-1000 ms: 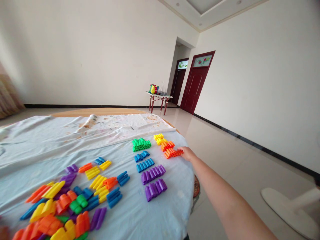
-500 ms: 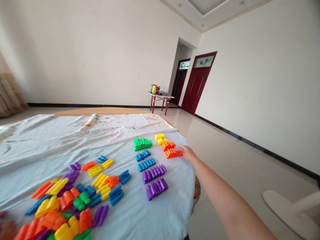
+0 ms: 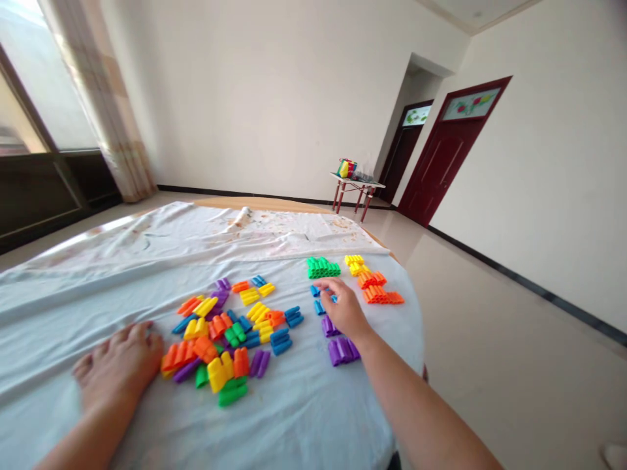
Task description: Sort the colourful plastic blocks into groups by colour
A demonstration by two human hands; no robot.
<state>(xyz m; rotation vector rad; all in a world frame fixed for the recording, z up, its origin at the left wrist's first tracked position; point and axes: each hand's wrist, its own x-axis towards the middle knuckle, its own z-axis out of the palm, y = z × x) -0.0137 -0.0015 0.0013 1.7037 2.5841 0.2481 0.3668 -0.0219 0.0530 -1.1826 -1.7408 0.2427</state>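
The loose pile of ridged, tube-like pieces lies near and left of centre, in orange, yellow, green, blue and purple. They look like thin moulded plastic: probably light, stiff and smooth, hard to break but quick to roll or slide if nudged. The long outer sides would give the best hold, pinched lightly across the ridges; squeezing an end might tip a piece.

To the right, like colours lie together: the purple group nearest, then the blue group, with the green group farthest. Farther right are the orange group and the yellow group.

The right hand is over the blue and purple groups, fingers bent, thumb and forefinger apart, seemingly holding nothing; whether it touches them I cannot tell. The left hand lies palm down just left of the pile, fingers slightly spread, on the pale cloth covering the tabletop.
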